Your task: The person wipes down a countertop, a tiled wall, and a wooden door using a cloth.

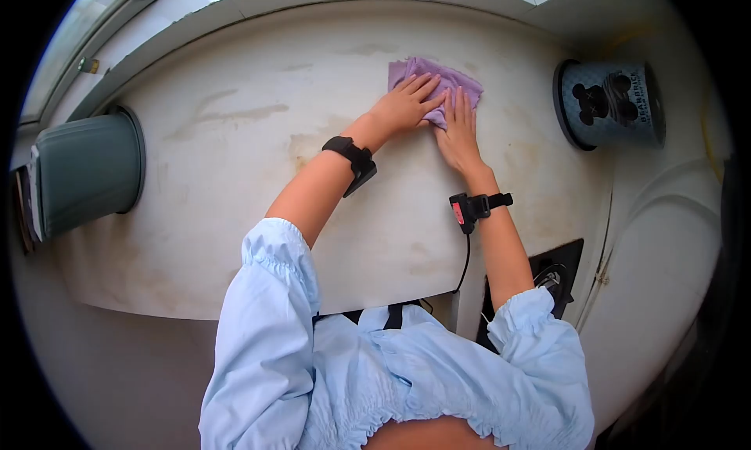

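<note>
A purple cloth lies bunched on the stained white tabletop, toward its far side. My left hand rests on the cloth's left part with its fingers stretched out and apart. Flat against the lower right part of the cloth is my right hand, its fingers extended upward. The two hands almost meet at the fingertips. Both press from above, and neither is wrapped round the cloth. Part of the cloth is hidden under the fingers.
A grey-green bin lies at the left edge. On the right is a patterned bin with bear figures. A black strapped device on my right wrist trails a cable. A black plate sits near my right forearm. A window is at upper left.
</note>
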Demonstrator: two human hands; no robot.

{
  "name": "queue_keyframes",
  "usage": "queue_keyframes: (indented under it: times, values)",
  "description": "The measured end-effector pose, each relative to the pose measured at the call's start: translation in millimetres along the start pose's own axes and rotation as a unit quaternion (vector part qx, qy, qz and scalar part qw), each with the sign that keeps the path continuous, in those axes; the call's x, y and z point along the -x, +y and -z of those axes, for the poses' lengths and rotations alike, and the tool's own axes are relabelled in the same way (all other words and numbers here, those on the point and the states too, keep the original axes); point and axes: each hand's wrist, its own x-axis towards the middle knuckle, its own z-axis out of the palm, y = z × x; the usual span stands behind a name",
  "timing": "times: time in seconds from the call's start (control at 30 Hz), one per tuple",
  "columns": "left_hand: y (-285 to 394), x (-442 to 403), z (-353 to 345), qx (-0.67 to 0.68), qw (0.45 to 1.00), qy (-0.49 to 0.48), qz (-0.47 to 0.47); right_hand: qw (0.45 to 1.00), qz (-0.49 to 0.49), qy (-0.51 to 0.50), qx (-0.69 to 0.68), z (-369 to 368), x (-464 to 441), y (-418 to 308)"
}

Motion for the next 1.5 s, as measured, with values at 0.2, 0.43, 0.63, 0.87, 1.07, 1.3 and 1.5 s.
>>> queue_keyframes:
  times: [0.2, 0.43, 0.63, 0.87, 1.07, 1.3, 1.5]
  values:
    - [4.1, 46.8, 23.2, -0.108, 0.993, 0.031, 0.043, 0.993, 0.102, 0.059, 0.005, -7.5, 0.2, -29.6]
    - [-166.7, 183.8, 95.9, -0.058, 0.987, 0.035, 0.144, 0.984, 0.177, -0.003, -0.009, -57.5, -122.0, -226.3]
    - [-142.4, 235.0, 103.6, -0.061, 0.983, 0.052, 0.165, 0.98, 0.198, 0.013, 0.021, -77.3, -99.9, -263.0]
    - [7.9, 354.6, 85.7, 0.01, 0.993, -0.013, 0.119, 0.982, 0.171, -0.069, -0.047, -66.4, 115.9, -293.4]
    - [53.2, 407.7, 62.6, 0.07, 0.986, 0.028, 0.15, 0.984, 0.138, -0.108, -0.027, -83.2, 174.4, -324.4]
    - [-94.1, 372.4, 101.2, -0.054, 0.981, 0.077, 0.172, 0.977, 0.211, 0.035, 0.011, -103.5, 15.8, -359.7]
    - [-92.6, 391.5, 93.3, -0.015, 0.981, 0.108, 0.162, 0.978, 0.202, 0.048, 0.01, -119.7, 30.5, -367.4]
